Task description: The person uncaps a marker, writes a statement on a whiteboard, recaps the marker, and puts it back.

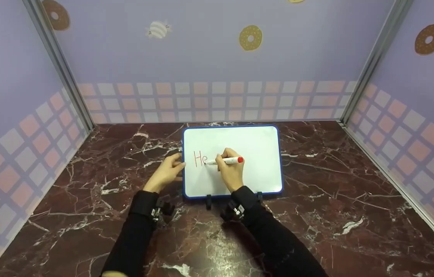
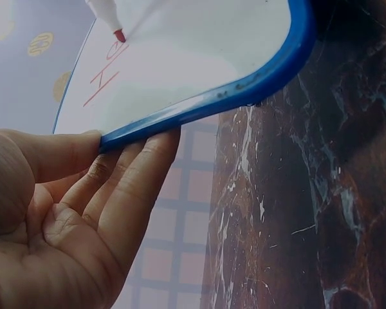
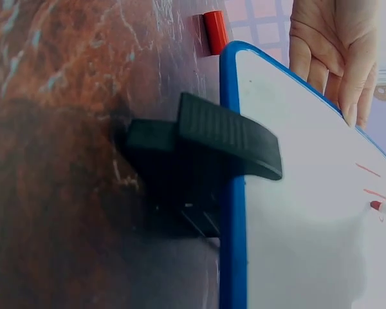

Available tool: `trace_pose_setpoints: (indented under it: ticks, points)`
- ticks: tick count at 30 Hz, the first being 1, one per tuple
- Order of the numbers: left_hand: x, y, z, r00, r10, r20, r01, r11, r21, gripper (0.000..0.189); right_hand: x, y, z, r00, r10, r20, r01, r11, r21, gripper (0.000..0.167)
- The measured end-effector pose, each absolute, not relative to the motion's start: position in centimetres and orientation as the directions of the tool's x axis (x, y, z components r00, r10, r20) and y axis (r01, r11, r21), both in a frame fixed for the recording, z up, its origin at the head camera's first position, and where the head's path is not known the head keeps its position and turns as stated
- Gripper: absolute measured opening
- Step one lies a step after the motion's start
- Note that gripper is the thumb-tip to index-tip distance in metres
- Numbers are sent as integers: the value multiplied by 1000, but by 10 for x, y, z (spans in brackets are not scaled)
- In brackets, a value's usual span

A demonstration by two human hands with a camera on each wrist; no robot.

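A whiteboard (image 1: 255, 146) with a blue frame leans on a dark stand, red letters "He" (image 1: 200, 158) on its left half. My right hand (image 1: 233, 174) grips a white marker (image 1: 229, 160) with a red end, its tip at the "e". In the left wrist view the red tip (image 2: 119, 35) is right at that letter. At the board's left edge, my left hand (image 1: 165, 172) pinches the blue frame, thumb in front and fingers behind. The right wrist view shows that left hand (image 3: 338, 58) on the edge too; most of my right hand is out of that view.
Black stand hooks (image 1: 208, 201) hold the board's lower edge, one large in the right wrist view (image 3: 228, 138). A red marker cap (image 3: 215, 33) lies on the marbled tabletop (image 1: 340, 215) beyond the board's corner. Patterned panels (image 1: 217, 57) enclose the table at the back and sides.
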State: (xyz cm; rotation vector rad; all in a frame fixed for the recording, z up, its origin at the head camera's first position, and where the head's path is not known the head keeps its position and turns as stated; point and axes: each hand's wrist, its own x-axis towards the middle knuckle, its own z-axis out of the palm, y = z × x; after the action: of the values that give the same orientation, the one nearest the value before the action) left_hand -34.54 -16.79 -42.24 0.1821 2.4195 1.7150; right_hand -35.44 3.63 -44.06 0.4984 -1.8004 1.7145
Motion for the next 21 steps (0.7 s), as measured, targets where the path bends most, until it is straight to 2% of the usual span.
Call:
trace_pose_setpoints:
  ticks: [10,21]
  points:
    - [-346,-168,-422,-979,190,-74,-4,344,939,57,-355,43,-438,-687,184,703,-699,98,-708,30]
    - [-344,-168,-419,-975,205,-82,-8,340,941,57,-363,48,-427,-724,225,651,-648,98,-755,28]
